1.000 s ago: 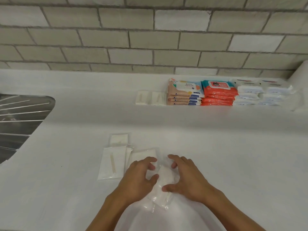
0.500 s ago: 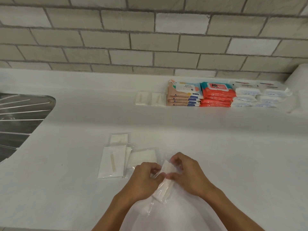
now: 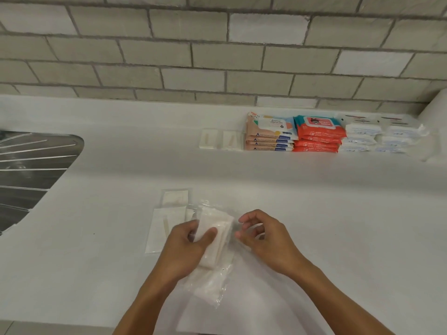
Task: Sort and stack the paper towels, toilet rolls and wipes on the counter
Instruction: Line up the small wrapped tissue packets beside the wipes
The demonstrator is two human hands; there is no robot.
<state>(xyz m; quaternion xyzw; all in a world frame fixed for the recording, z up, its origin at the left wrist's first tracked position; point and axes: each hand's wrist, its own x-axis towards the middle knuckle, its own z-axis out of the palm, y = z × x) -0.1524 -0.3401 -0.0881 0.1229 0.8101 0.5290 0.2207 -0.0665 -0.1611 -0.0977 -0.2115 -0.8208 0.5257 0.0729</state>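
Observation:
My left hand (image 3: 191, 245) grips a white napkin packet in clear plastic wrap (image 3: 217, 240), lifted above the near part of the white counter (image 3: 96, 274). My right hand (image 3: 263, 235) hovers just right of the packet with curled fingers; it may pinch the clear film, but I cannot make that out. Flat white napkin packets (image 3: 159, 228) lie on the counter left of my hands. At the back stand stacks of wipes: beige-and-blue packs (image 3: 269, 134), orange packs (image 3: 318, 136) and white packs (image 3: 377, 137).
Two small white packets (image 3: 221, 140) lie left of the wipe stacks. A steel sink drainer (image 3: 29, 170) fills the left edge. A white roll (image 3: 435, 112) stands at the far right. A brick wall backs the counter.
My left hand has lifted the wrapped packet up and left, turning it more upright. My right hand has come off it and moved to the right.

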